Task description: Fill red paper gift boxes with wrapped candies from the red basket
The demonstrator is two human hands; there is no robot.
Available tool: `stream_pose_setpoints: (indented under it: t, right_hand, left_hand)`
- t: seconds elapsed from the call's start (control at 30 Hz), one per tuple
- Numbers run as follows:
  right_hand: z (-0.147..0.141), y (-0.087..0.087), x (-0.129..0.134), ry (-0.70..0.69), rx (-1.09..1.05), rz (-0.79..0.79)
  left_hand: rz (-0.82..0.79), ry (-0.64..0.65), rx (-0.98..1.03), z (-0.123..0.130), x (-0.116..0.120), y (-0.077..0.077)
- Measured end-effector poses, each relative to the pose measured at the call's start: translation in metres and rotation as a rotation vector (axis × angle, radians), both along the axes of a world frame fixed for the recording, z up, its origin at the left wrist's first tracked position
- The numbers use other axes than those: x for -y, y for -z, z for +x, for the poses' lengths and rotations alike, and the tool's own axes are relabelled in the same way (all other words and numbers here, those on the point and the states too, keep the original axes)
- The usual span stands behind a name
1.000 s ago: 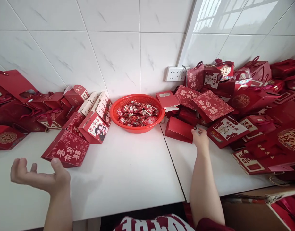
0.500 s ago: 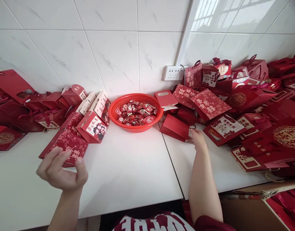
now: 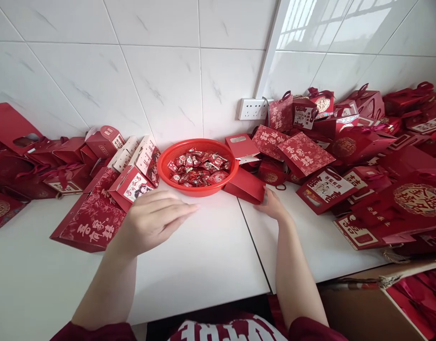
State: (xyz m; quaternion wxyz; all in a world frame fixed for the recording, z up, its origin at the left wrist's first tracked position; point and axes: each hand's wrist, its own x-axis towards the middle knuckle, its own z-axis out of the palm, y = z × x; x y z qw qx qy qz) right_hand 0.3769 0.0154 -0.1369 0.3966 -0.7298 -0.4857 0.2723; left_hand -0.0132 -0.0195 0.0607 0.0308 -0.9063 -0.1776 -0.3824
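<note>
My right hand (image 3: 272,204) grips the right end of a plain red gift box (image 3: 244,185), which lies tilted on the white table against the basket's right side. Its fingertips are partly hidden behind the box's edge. My left hand (image 3: 157,220) hovers over the table in front of the basket, fingers stretched out toward the right, with nothing visible in it. A red plastic basket (image 3: 198,191) of wrapped candies (image 3: 200,166) stands by the wall. Behind my left hand, a red box with a cartoon couple (image 3: 127,187) is partly covered.
Many red gift boxes (image 3: 305,154) crowd the right side of the table, and more stand at the left, including a large patterned one (image 3: 93,220). A wall socket (image 3: 253,109) sits behind. An open cardboard carton (image 3: 360,308) with red things stands at lower right.
My left hand has swung right from above the patterned box to the front of the basket, its fingers now straighter. My right hand has shifted the red gift box left, up against the basket.
</note>
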Motion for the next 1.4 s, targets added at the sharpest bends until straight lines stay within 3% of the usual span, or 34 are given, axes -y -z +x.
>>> stream_pose_setpoints:
  t: [0.17,0.37,0.43,0.5,0.6,0.7,0.8,0.9,1.03,1.2,1.3,1.4]
  right_hand:
    - [0.000,0.000,-0.002,0.018,0.142,-0.018]
    - [0.004,-0.022,0.007,0.366,0.244,0.047]
    - [0.005,-0.037,0.017,0.457,0.252,0.150]
    - [0.001,-0.053,0.029,0.442,0.181,0.348]
    - [-0.020,-0.074,0.045,0.204,-0.077,0.609]
    - [-0.058,-0.087,0.052,-0.056,-0.290,0.706]
    - [-0.097,-0.094,0.050,-0.230,-0.357,0.769]
    - [-0.120,-0.103,0.040,-0.443,-0.331,0.690]
    - [-0.124,-0.130,0.025,-0.671,-0.320,0.519]
    - [-0.124,-0.170,0.020,-0.977,-0.079,0.377]
    - [-0.129,-0.181,0.023,-1.071,-0.025,0.371]
    - [-0.133,-0.182,0.025,-1.146,0.022,0.403]
  left_hand:
    - [-0.147,0.082,-0.145,-0.002,0.002,0.004]
    - [-0.279,0.038,-0.190,-0.015,-0.004,-0.001]
    - [-0.294,0.029,-0.211,-0.017,-0.005,-0.002]
    - [-0.321,0.034,-0.231,-0.016,-0.006,-0.002]
    - [-0.473,-0.014,-0.254,-0.013,-0.009,0.004]
    - [-0.761,-0.101,-0.241,-0.003,-0.014,0.016]
    - [-1.028,0.003,-0.223,0.009,-0.019,0.029]
    - [-1.197,0.121,-0.186,0.016,-0.022,0.034]
    - [-1.186,0.085,-0.036,0.013,-0.023,0.032]
    - [-1.044,-0.010,0.027,0.002,-0.025,0.032]
    - [-0.973,-0.012,0.030,-0.001,-0.027,0.034]
    - [-0.878,0.058,0.043,-0.001,-0.029,0.036]
